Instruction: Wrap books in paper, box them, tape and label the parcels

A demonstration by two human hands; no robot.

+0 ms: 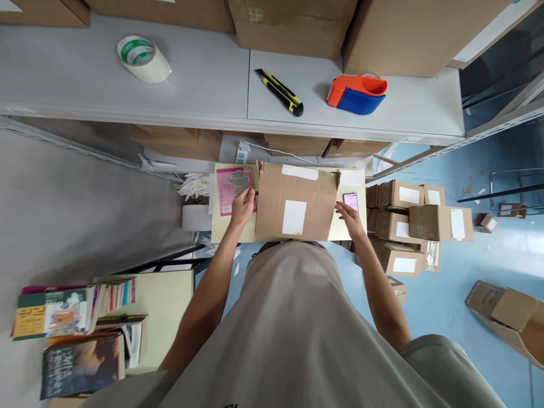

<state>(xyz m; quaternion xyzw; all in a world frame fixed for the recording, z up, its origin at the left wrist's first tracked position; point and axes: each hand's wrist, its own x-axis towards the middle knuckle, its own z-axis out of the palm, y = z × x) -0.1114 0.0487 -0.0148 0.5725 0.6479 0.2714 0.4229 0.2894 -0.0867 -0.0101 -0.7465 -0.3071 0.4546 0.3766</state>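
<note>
A brown cardboard box point(272, 209) with white labels lies on a narrow cream table point(221, 229) against my body. At its left edge my left hand point(243, 206) is closed, fingers curled around the edge. My right hand point(349, 217) is beside the opposite edge, its fingers stretched towards the cardboard and apart from one another. A pink book or booklet point(232, 190) lies flat by my left hand, partly covered by it. Just above my right hand rests a phone point(351, 199) with a lit screen. A white paper slip point(352, 177) lies above the phone.
A grey shelf point(204, 85) ahead carries a tape roll point(143, 58), a yellow-black box cutter point(280, 92), an orange-blue tape dispenser point(357, 94) and large cartons point(293, 28). Stacked boxes point(397, 226) stand on the floor to the right. Books point(80, 362) pile up at lower left.
</note>
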